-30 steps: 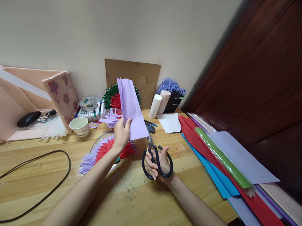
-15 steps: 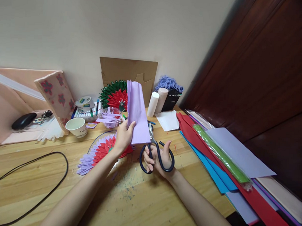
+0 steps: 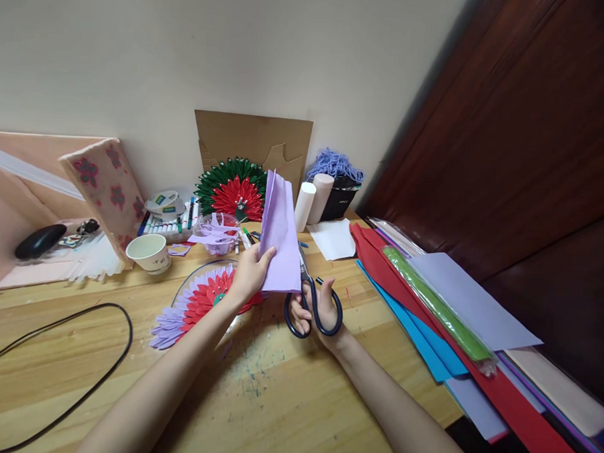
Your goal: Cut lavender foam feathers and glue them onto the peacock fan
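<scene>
Above the desk, head view: left hand pinches a folded lilac paper sheet by its lower left edge, sheet upright. Right hand, just right of the sheet, is closed through the black handles of scissors; blades run up behind the sheet's lower right edge. Left of the sheet: paper fan flower flat on desk, paper cup. Right of it: stacked coloured paper.
</scene>
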`<act>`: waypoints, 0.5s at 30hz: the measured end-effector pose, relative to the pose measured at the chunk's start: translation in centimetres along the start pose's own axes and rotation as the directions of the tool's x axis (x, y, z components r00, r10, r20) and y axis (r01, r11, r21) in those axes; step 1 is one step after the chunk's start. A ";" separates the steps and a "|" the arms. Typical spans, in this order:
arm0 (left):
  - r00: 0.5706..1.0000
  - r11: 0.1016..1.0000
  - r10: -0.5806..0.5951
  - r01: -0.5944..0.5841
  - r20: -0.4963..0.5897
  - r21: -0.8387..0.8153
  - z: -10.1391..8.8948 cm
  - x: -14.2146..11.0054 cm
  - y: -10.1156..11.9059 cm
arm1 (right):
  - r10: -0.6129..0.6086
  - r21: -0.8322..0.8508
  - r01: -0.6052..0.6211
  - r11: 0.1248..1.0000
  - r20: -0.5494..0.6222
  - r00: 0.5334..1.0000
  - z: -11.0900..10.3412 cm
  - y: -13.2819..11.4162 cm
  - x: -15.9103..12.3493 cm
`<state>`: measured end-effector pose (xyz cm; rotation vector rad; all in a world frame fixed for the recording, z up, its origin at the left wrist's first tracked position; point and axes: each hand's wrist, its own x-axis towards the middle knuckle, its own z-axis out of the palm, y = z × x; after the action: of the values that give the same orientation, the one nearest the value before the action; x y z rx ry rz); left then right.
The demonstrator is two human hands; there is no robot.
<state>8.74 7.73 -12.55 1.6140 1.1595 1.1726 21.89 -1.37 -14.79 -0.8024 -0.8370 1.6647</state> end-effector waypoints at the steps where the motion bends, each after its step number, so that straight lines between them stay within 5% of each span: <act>1: 1.000 1.000 -0.005 0.005 0.001 -0.003 0.1 0.0 0.0 | -0.020 -0.013 0.020 1.000 -0.018 1.000 0.0 0.1 0.1; 15: 0.990 0.995 -0.077 0.084 0.119 -0.060 0.7 -0.7 0.6 | -0.127 -0.114 0.124 0.986 -0.018 0.992 -0.9 0.0 0.8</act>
<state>9.49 6.81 -12.31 1.5514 1.0907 1.0399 22.50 -0.46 -15.37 -0.8292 -0.9517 1.5046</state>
